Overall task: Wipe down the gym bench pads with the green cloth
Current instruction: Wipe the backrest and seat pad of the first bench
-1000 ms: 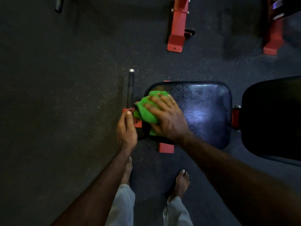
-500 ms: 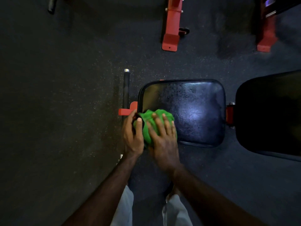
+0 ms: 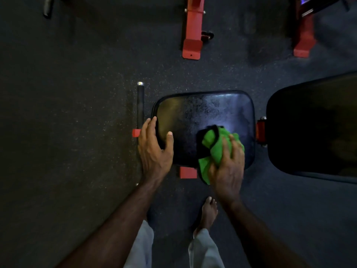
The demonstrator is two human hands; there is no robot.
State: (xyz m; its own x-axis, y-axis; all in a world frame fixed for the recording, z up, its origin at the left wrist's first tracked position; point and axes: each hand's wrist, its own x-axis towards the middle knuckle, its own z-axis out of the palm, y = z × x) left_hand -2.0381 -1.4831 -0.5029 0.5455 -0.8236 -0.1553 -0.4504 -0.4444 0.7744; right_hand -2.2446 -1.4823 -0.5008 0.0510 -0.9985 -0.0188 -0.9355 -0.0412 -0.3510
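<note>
step: we're wiping the seat pad (image 3: pixel 202 120) of the gym bench, judging by the cloth pressed on its near right corner
cloth: green cloth (image 3: pixel 214 146) with a black trim edge is sitting bunched on the seat pad, one tail hanging over the near edge
right hand: right hand (image 3: pixel 229 167) is pressing down on the cloth, fingers curled and gripping the wad
left hand: left hand (image 3: pixel 153 149) is bracing the pad's left edge, fingers spread and wrapping the rim, thumb lying on the top face, holding nothing else
surface: pad is showing a speckled wet sheen across the middle and right; left strip is looking duller
technique: we're suggesting flat palm pressure and overlapping passes, running to each edge and round the corners; keep the left hand clear of the cloth's path
cloth handling: we're thinking a flatter fold would cover more than a ball, and the loose tail should be tucked in so it isn't dragging on the red frame bracket (image 3: pixel 188 172)
remaining: back pad (image 3: pixel 313 128) to the right is sitting apart from the cloth, likely not yet done
containers: we're seeing none in view, no bottle or bucket
nearby: black bar (image 3: pixel 140 105) is lying on the floor just left of the seat pad, not in the way
</note>
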